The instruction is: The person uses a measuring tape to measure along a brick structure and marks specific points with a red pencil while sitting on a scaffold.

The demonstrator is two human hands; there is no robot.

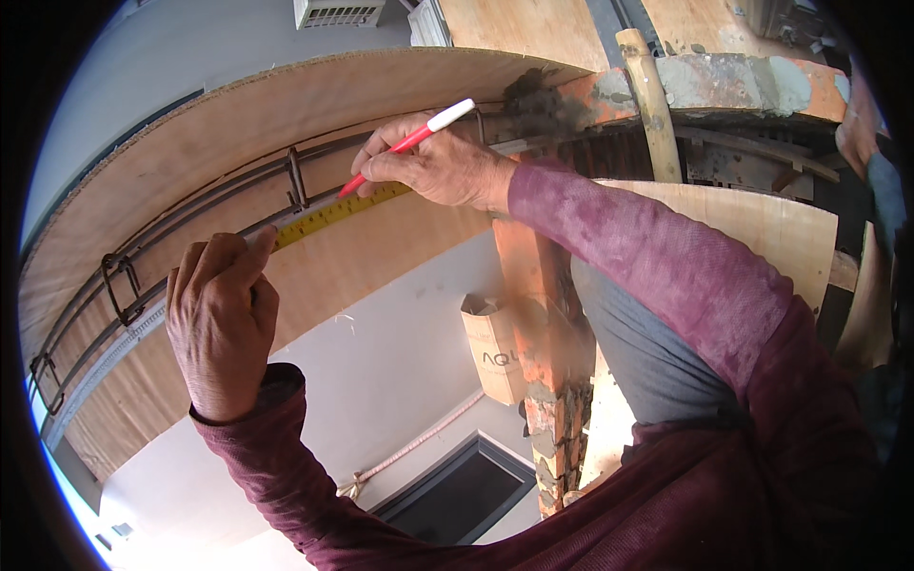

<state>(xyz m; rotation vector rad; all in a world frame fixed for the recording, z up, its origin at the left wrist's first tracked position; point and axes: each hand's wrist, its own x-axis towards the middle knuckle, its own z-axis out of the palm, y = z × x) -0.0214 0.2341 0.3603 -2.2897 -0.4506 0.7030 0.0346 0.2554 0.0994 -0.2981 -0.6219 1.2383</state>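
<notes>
- Right hand [438, 167], fingers [381, 162] pinched shut around a slim red marker pen with a white cap [409, 141], tip down against a yellow steel measuring tape [333, 211].
- Left hand [221, 319], curled closed, thumb pressing the tape's other end onto the rebar.
- Tape stretched between both hands along dark steel reinforcing bars [209, 205] tied with bent stirrup loops [119, 285].
- Bars lying inside a long trough of pale brown plywood formwork [238, 124].
- Below: orange brick pillar with grey mortar [547, 381], a brown cardboard box [495, 347] beside it, white wall [381, 381], dark window [457, 490].
- Above right: wooden tool handle [652, 105] leaning on mortared bricks.
</notes>
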